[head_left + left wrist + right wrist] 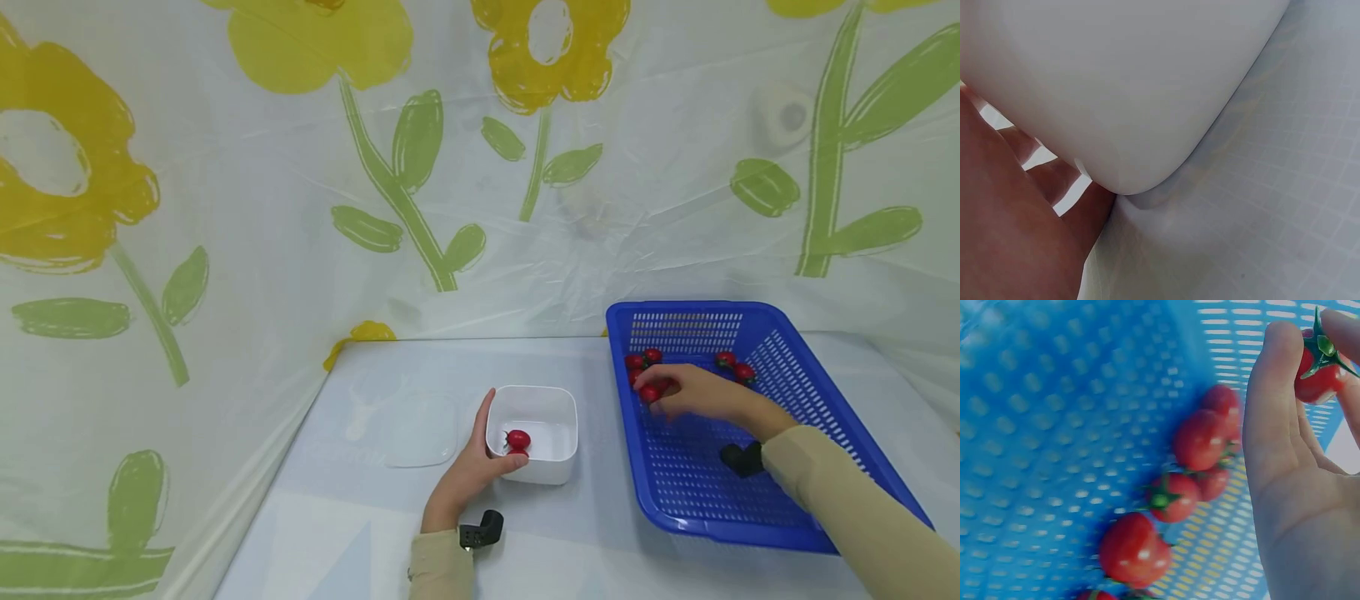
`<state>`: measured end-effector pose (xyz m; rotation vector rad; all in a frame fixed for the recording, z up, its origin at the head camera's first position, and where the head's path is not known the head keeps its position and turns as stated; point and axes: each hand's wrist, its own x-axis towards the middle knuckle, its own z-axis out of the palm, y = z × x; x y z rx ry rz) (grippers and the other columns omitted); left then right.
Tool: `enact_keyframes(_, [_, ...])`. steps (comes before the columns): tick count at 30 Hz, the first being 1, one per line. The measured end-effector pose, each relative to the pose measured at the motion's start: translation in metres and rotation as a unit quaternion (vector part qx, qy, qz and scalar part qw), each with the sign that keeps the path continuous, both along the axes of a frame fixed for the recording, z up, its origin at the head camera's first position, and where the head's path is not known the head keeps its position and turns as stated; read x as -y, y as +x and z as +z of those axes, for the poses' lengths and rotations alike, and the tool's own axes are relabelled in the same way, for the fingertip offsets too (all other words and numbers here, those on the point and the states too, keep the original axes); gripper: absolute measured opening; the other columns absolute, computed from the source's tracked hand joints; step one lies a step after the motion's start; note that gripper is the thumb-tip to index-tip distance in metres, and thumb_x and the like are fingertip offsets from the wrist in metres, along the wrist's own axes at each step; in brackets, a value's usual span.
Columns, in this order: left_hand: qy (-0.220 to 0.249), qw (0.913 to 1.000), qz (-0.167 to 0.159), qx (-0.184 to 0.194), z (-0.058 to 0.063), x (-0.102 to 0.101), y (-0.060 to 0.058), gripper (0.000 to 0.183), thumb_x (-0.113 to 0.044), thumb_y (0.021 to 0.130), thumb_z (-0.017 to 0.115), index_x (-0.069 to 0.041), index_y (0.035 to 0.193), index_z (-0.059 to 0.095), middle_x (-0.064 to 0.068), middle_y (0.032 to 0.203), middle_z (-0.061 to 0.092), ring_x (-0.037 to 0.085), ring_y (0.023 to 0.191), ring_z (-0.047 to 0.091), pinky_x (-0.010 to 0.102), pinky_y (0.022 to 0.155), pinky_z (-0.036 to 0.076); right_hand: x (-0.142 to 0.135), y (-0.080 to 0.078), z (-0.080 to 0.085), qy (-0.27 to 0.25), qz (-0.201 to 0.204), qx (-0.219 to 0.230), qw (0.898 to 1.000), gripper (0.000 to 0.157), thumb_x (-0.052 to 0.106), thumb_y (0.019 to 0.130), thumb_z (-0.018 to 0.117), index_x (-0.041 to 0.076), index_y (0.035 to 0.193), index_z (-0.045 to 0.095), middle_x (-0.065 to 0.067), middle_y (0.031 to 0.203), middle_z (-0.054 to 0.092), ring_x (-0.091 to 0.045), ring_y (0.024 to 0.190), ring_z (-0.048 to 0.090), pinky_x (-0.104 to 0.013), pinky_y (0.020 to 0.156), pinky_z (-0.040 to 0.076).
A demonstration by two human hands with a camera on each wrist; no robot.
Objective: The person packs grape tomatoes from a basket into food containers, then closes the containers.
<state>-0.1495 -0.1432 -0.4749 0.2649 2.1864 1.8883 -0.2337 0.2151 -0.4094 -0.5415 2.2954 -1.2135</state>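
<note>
My left hand (467,473) grips a small white square container (543,472) at its left side, thumb over the near rim. In the left wrist view the fingers lie along the container's white wall (1129,94). Inside sit two red cherry tomatoes (518,439), the nearer one partly hidden by the wall and thumb. Over the left part of a blue basket (633,437), my right hand (701,392) pinches a cherry tomato (1320,387) with a green calyx between thumb and fingers. Several more cherry tomatoes (1200,439) lie below, along the basket wall.
Left of the container a clear lid (423,429) lies flat on the pale table (345,508). Two tomatoes (735,367) rest at the far side of the basket. A flower-printed curtain (525,275) hangs behind the table and along its left side.
</note>
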Motion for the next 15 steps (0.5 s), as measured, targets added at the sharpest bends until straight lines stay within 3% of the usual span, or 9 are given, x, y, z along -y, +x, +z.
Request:
enact_keyframes(3, [0.001,1.0000,0.001,-0.003,-0.003,-0.001,-0.001,0.092,-0.028,0.074,0.071,-0.051,0.136,0.006,-0.003,0.137,0.029,0.020,0.123,0.030,0.051,0.098,0.026,0.003,0.005,0.013,0.001,0.000,-0.022,1.000,0.040,0.018,0.082,0.063,0.004,0.119,0.052,-0.021,0.108,0.054,-0.033,0.082,0.059,-0.044,0.070,0.050])
enact_keyframes(9, [0.003,1.0000,0.001,0.002,-0.001,-0.001,-0.001,0.092,-0.027,0.075,0.071,-0.051,0.136,0.006,-0.003,0.137,0.028,0.020,0.123,0.029,0.051,0.098,0.027,0.011,0.013,0.039,0.038,-0.027,-0.070,0.996,0.046,0.032,0.085,0.060,0.010,0.123,0.051,-0.015,0.101,0.059,-0.020,0.073,0.060,-0.038,0.071,0.048])
enact_keyframes(15, [0.013,0.9999,-0.008,0.009,0.015,-0.001,0.004,0.094,-0.022,0.076,0.070,-0.041,0.140,0.004,0.002,0.140,0.026,0.025,0.125,0.027,0.050,0.098,0.027,0.020,0.023,0.053,0.039,-0.055,-0.117,0.991,0.048,0.038,0.085,0.057,0.011,0.124,0.050,-0.011,0.106,0.058,-0.015,0.072,0.060,-0.031,0.068,0.049])
